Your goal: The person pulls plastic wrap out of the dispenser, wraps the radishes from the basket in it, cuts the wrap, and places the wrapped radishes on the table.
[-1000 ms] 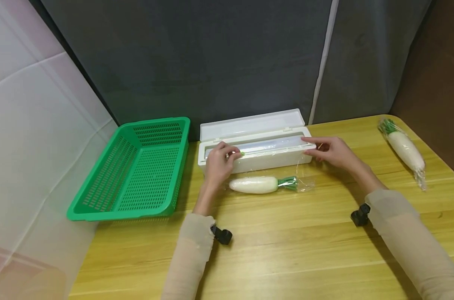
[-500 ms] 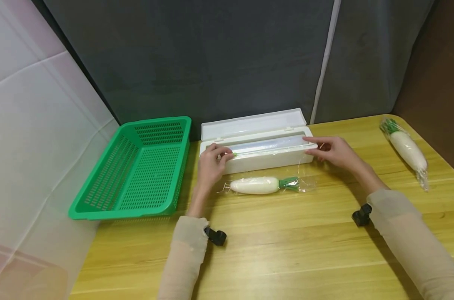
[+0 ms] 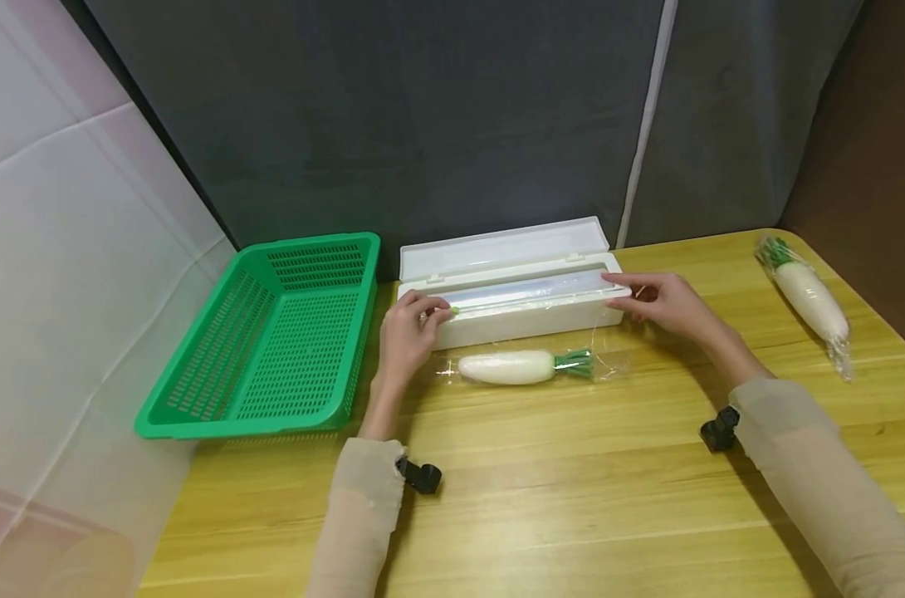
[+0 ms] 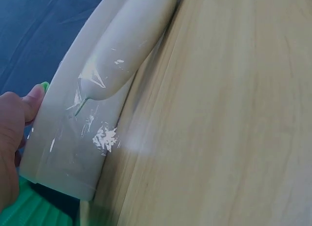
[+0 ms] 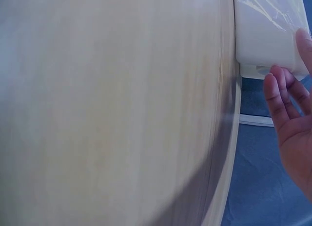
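Observation:
A white cling film box [image 3: 530, 322], lid raised, holds a roll of film. In the head view my left hand [image 3: 408, 339] pinches a small green slide cutter [image 3: 454, 311] near the left end of the box's front edge. My right hand [image 3: 665, 303] grips the right end, index finger on top and thumb at the front. A white radish [image 3: 506, 368] with green stems lies before the box, clear film over it. The left wrist view shows the radish tip [image 4: 100, 84] against the box front, film creased around it.
A green plastic basket [image 3: 340, 365] stands left of the box. At the far right lies another radish [image 3: 811, 299] wrapped in film. The wooden table [image 3: 557, 498] ends at a dark grey cloth wall [image 3: 460, 124] behind.
My left hand has slid left along the box's front edge with the green cutter, from left of the middle to near the left end. The right hand keeps its hold.

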### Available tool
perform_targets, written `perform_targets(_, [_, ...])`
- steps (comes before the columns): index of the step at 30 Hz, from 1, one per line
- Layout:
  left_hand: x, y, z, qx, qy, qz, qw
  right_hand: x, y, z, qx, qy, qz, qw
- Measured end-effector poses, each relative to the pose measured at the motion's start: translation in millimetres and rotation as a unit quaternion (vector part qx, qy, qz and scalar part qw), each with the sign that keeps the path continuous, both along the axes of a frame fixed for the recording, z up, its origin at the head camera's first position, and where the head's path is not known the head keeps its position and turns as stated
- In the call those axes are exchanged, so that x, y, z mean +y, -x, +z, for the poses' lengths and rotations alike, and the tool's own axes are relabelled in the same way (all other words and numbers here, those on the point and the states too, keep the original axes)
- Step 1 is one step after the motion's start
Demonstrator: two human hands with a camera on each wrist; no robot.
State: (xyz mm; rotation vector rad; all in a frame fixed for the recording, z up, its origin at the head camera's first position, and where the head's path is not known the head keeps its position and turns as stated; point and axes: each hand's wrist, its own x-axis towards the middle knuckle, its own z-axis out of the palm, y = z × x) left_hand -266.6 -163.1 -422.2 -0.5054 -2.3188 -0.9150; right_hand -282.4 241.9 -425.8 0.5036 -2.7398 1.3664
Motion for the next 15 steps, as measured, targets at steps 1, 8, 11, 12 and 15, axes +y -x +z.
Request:
perform_targets(1, [-1, -0.1, 0.0, 0.000, -0.001, 0.002, 1.0000, 0, 0.2, -0.2, 0.001, -0.003, -0.001, 1.000])
perform_targets(8, [-6, 0.8, -0.5, -0.009, -0.026, -0.020, 0.9994, 0, 1.0, -1.0, 0.008, -0.010, -0.004, 1.000])
perform_targets(11, [-8, 0.0, 0.1, -0.005, -0.029, -0.028, 0.9992, 1, 1.4, -1.2, 0.007, -0.013, -0.003, 1.000])
perform_targets(12, [-9, -0.3, 0.0, -0.003, -0.031, -0.028, 0.9991, 1, 1.4, -1.1, 0.007, -0.013, -0.003, 1.000])
perform_targets(15, [-13, -0.8, -0.8, 0.010, -0.041, -0.024, 0.9988, 1, 1.8, -1.4, 0.007, -0.014, -0.003, 1.000])
